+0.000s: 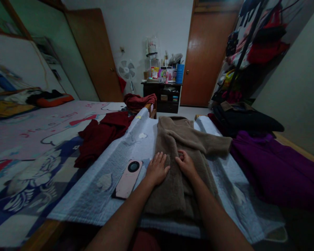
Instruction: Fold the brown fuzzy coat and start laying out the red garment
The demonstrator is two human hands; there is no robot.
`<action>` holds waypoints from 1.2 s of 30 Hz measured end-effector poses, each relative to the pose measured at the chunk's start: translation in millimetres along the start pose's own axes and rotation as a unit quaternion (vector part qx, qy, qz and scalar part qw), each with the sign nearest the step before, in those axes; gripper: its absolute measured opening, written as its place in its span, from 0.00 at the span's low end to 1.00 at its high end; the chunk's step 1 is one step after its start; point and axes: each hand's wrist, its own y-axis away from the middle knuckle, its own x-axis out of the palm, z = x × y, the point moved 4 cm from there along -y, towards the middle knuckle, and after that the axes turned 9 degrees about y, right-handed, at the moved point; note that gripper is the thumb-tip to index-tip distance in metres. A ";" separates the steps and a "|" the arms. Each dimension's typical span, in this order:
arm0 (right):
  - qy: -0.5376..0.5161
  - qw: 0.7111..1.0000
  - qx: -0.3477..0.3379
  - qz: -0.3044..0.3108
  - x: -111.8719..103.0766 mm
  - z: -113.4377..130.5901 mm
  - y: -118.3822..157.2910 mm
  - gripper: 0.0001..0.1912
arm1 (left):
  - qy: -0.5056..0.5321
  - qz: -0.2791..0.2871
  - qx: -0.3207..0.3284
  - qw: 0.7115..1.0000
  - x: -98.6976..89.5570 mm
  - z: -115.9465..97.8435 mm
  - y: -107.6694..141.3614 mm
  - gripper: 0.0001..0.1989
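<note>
A brown plush coat [172,188] lies partly folded on the light blue quilted cover, with one sleeve [216,143] stretched out to the right. My left hand [157,169] rests flat on the coat's left side, fingers extended. Just to the right, my right hand [186,164] has its fingers curled and thumb against the coat's front edge, gripping the fabric there. Part of those fingertips is hidden by the fold. Left of my left hand, a pink phone [125,183] with a round black camera ring lies on the light blue cover [86,195].
Dark red clothing [107,134] lies at the left, beside a patterned bed sheet [52,122]. On the right are a purple garment [274,167] and folded black clothing [248,118]. Farther back stand a white fan [127,69], a dark cabinet [161,101] and a wooden door [209,59].
</note>
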 end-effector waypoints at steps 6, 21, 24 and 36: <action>-0.026 0.995 -0.013 0.093 -3.4 13.4 11.8 0.41 | 0.009 0.005 -0.005 1.000 2.6 2.3 -0.6 0.32; -0.164 0.962 0.033 0.216 -18.7 32.1 74.5 0.45 | 0.108 0.098 -0.015 0.989 -11.8 11.2 -18.9 0.27; -0.241 0.945 0.077 0.208 -21.5 32.5 76.2 0.40 | 0.134 0.089 -0.026 0.987 -10.4 15.6 -18.9 0.27; -0.305 0.931 0.097 0.177 -17.5 21.1 77.0 0.35 | 0.010 -0.046 0.035 0.998 -11.1 -7.7 4.3 0.22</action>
